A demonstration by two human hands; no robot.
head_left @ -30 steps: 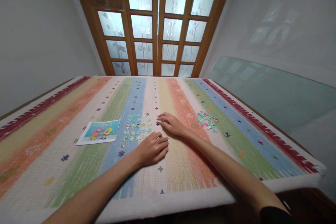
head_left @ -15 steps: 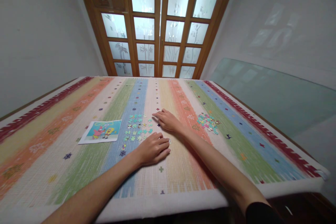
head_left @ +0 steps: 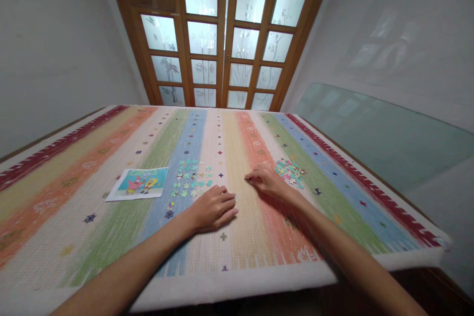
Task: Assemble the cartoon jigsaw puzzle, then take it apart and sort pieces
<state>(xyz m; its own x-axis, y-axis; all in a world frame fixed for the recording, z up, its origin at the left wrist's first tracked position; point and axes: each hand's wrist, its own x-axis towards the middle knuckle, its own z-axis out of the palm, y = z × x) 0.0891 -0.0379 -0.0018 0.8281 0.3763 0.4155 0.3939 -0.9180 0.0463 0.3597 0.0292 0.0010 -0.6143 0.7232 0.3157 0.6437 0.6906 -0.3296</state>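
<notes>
My left hand [head_left: 215, 209] lies palm down on the cloth, its fingers loosely bent and the thumb apart. A small pale puzzle piece [head_left: 236, 197] shows at its fingertips. Over the yellow and orange stripes, my right hand [head_left: 267, 180] has its thumb and fingertips pinched together; whatever is between them is too small to make out. Rows of mostly turquoise puzzle pieces [head_left: 193, 184] are laid out just beyond my left hand. Past my right hand sits a loose pile of mixed puzzle pieces [head_left: 291, 172].
A printed cartoon picture [head_left: 138, 183] lies left of the rows. Everything rests on a striped tablecloth [head_left: 122, 237] over a large table. Wooden doors with frosted panes [head_left: 205, 37] stand beyond it, and a pale glass sheet [head_left: 370, 133] leans along the right wall.
My right hand has drawn back from the right edge of the rows toward the pile, its fingers now pinched. My left hand has stayed put. The view has shifted slightly.
</notes>
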